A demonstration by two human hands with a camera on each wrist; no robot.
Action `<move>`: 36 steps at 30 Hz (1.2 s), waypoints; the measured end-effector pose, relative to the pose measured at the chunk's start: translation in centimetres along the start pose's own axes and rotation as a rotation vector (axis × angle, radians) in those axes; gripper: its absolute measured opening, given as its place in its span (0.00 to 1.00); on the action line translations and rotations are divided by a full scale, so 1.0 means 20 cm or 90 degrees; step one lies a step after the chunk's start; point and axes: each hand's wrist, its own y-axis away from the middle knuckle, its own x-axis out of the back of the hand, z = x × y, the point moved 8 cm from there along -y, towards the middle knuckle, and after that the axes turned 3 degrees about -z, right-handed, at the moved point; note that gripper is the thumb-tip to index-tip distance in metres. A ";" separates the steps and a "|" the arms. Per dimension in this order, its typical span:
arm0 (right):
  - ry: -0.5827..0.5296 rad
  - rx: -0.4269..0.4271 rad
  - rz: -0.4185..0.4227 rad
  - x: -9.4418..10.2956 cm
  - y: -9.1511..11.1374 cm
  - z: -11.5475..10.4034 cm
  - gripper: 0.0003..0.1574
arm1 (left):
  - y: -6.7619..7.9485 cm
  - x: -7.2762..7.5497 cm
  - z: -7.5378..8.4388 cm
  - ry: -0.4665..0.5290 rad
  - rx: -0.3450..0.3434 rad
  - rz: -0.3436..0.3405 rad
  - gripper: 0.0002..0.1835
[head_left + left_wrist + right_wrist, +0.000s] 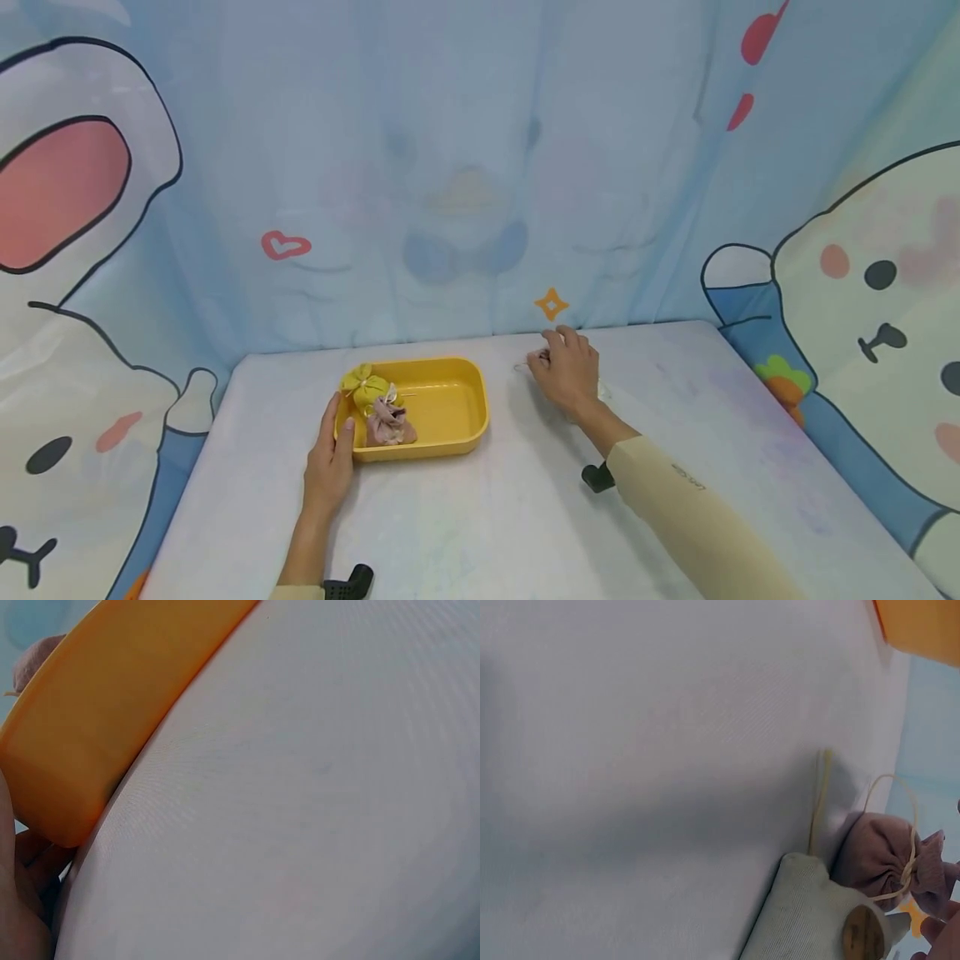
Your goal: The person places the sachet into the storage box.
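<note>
My left hand (pixel 330 458) holds the yellow tray (pixel 446 454) at its left end, fingers along the outside and thumb at the front corner. In the tray's left part lie a yellow-green drawstring pouch (pixel 365 386) and a mauve one (pixel 388 423). Toward the back of the table, my right hand (pixel 567 372) reaches over another mauve drawstring pouch (pixel 877 855). Its fingers are spread, with the fingertips (pixel 951 871) right at the pouch's gathered neck. A pale grey-green pouch (pixel 799 911) with a brown oval patch sits against that one, mostly hidden by the hand in the head view.
A whitish cloth covers the table (pixel 465 525). Behind it hangs a light blue printed curtain (pixel 450 167), with cartoon animals at both sides. Each wrist carries a dark camera mount, such as the right mount (pixel 597 477).
</note>
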 end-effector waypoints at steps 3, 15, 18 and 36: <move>0.020 -0.012 -0.021 -0.01 0.01 0.02 0.31 | 0.00 0.00 0.00 -0.002 -0.005 0.002 0.32; 0.071 -0.026 -0.054 -0.04 0.03 0.08 0.31 | 0.00 0.00 0.03 -0.005 -0.007 0.002 0.32; 0.071 -0.024 -0.051 -0.05 0.03 0.08 0.29 | 0.00 0.00 0.03 -0.004 -0.003 -0.003 0.32; 0.103 -0.004 -0.073 -0.07 0.02 0.08 0.22 | 0.01 0.00 0.01 -0.001 0.005 0.003 0.32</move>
